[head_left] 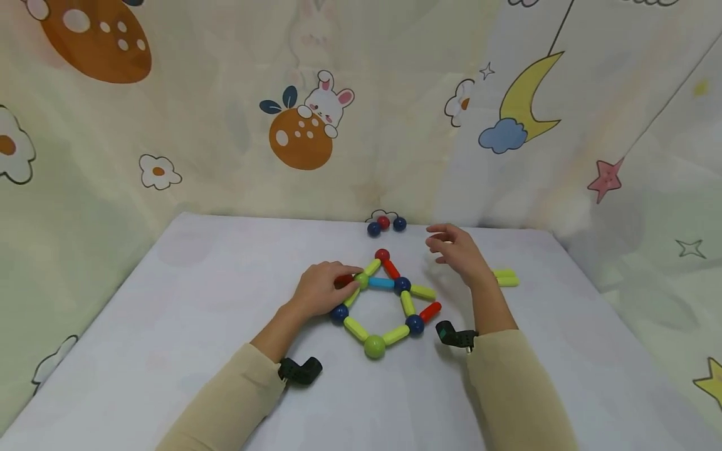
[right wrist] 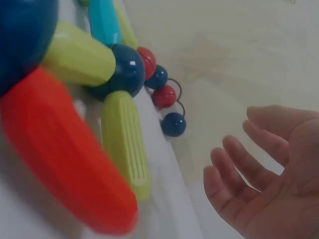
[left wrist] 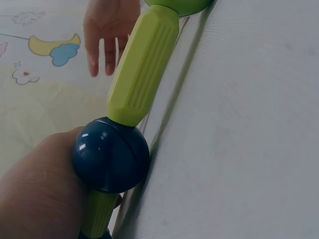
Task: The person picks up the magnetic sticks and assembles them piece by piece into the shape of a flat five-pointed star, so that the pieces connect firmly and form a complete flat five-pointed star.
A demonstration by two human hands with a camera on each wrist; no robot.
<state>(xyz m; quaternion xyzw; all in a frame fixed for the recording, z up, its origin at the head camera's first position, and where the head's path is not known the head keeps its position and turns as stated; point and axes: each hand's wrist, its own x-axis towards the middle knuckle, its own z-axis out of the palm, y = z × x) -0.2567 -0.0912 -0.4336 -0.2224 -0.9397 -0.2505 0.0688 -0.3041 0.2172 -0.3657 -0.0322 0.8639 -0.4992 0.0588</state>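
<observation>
- Steadying one corner seems to be the step in hand: the ball-and-rod frame of glossy, plastic-looking pieces (head_left: 381, 284) is gripped at its far left by the left hand (head_left: 321, 288), thumb and forefinger clamped about the round light-green ball (head_left: 361, 280), a short red rod (head_left: 343, 280) tucked between them.
- A light, level pinch is called for here; if the corner is lifted or twisted, neighbouring joints could well be pulled apart.
- Pressure is best directed along the rods, so that ball and rod ends are kept squarely seated.
- Care is needed around the round dark-blue ball (head_left: 339, 314) close beside the left hand; whether it is touched cannot be told, and it could easily be nudged.
- Now the right hand (head_left: 455, 254): nothing is held, the fingers are loosely curved and apart, poised above the white tabletop (head_left: 186, 263).
- The frame is placed between the hands, touched by the left, and well within reach of the right, toward which a lime-green rod (head_left: 423, 292) is pointed, its outer end left free.
- Beyond the frame, three loose balls, two dark blue and one red (head_left: 383, 222), are seen near the far edge.
</observation>
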